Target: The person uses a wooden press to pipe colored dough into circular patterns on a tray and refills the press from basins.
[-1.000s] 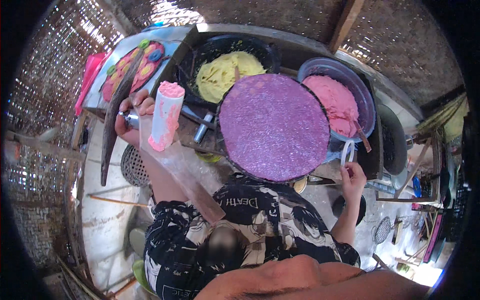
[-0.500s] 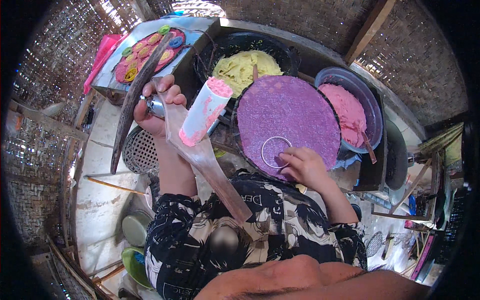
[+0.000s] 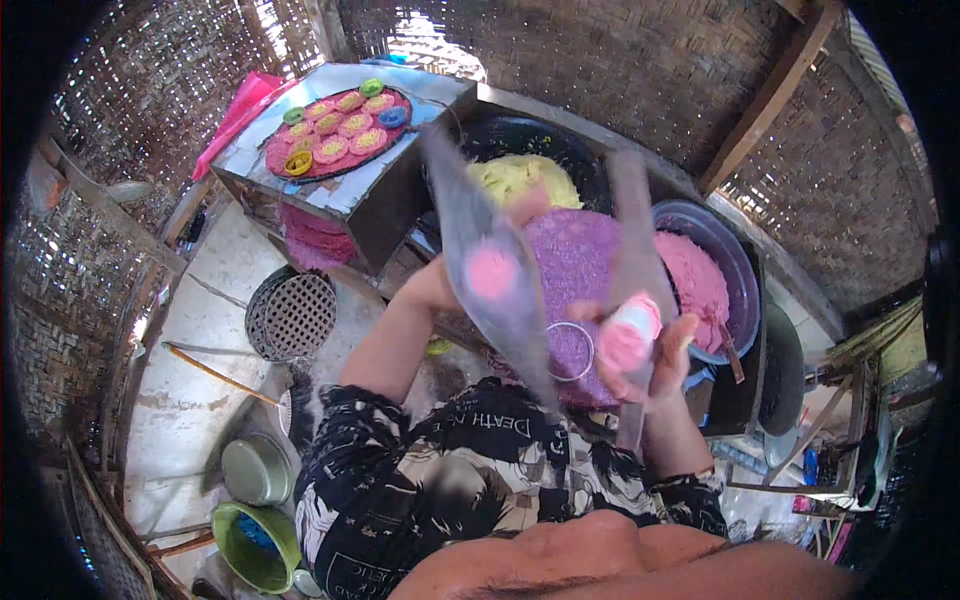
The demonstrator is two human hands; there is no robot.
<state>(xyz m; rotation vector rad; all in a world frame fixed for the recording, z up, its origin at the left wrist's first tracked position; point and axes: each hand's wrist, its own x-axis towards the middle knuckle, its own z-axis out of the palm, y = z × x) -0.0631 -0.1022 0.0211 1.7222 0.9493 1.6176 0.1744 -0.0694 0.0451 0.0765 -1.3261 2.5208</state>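
Observation:
My left hand point(image 3: 437, 284) is wrapped round a long dark wooden piece point(image 3: 455, 200), blurred by motion, with a round pink blob point(image 3: 492, 272) on its face. Most of those fingers are hidden behind the wood. In my right hand point(image 3: 670, 365) is a white tube point(image 3: 638, 316) with pink dough at its end, set in a paler wooden paddle point(image 3: 630, 195); my fingers curl around it. A thin white ring point(image 3: 570, 352) lies on a round purple mesh sheet point(image 3: 575, 250) in front of me, partly covered by the wood.
Yellow dough point(image 3: 520, 180) sits in a black basin behind the purple sheet. Pink dough point(image 3: 690, 275) with a wooden spatula fills a bluish tub at right. On a box at far left rests a pink tray point(image 3: 340, 133) of lacy dough rounds. A perforated basket point(image 3: 293, 312) stands below it.
The dark piece and the paddle, both at my left hand before, are now apart. The paddle and tube have moved right into my right hand, which has let go of the ring.

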